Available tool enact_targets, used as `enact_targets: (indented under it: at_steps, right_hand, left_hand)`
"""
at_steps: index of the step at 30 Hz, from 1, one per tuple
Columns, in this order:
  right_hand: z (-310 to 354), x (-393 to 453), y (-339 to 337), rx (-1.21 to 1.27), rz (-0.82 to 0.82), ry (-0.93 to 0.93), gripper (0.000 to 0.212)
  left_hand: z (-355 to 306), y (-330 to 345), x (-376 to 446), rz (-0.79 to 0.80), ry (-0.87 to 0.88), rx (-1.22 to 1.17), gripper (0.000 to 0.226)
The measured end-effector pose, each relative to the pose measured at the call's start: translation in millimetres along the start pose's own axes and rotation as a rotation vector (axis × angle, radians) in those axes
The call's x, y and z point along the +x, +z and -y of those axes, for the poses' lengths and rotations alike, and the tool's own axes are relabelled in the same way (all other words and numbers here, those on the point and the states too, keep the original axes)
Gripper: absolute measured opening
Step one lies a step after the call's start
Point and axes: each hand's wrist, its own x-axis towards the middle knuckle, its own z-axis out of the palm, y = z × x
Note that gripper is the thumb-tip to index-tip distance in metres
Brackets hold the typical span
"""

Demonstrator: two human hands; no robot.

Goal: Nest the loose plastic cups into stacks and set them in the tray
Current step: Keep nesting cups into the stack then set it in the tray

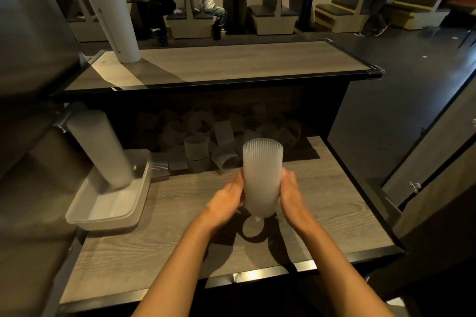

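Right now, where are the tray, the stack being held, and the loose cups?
tray (85,217): head view, near rim.
held stack (261,175): head view, ribbed side wall.
loose cups (197,148): head view, one upright cup's wall.

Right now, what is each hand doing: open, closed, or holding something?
Left hand: grips the left side of the stack of ribbed cups.
Right hand: grips the same stack on its right side.

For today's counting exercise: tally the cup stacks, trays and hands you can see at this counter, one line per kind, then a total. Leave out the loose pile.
Cup stacks: 3 (held stack, stack in the tray, stack on the upper shelf)
Tray: 1
Hands: 2 (left hand, right hand)
Total: 6
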Motion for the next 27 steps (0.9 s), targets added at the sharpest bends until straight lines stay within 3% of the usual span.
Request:
enact_targets:
  at_steps: [4,7,12,23,27]
  right_hand:
    - [29,6,-11,-0.068,0.05,-0.138,0.052]
    - [44,10,-9,0.004,0.049,-0.146,0.042]
    - [51,21,-7,0.159,-0.1,-0.131,0.026]
    - [36,28,-2,0.171,-0.145,-0.231,0.024]
    - [20,31,-1,0.153,-0.103,-0.168,0.027]
  left_hand:
    - [-27,1,11,-0.231,0.059,-0.072,0.07]
    - [-47,5,17,-0.258,0.13,-0.188,0.037]
    - [-54,7,25,-0.286,0.317,-0.125,0.032]
    - [-39,11,37,-0.29,0.293,-0.147,0.026]
    - [-27,13,43,-0.28,0.216,-0.129,0.026]
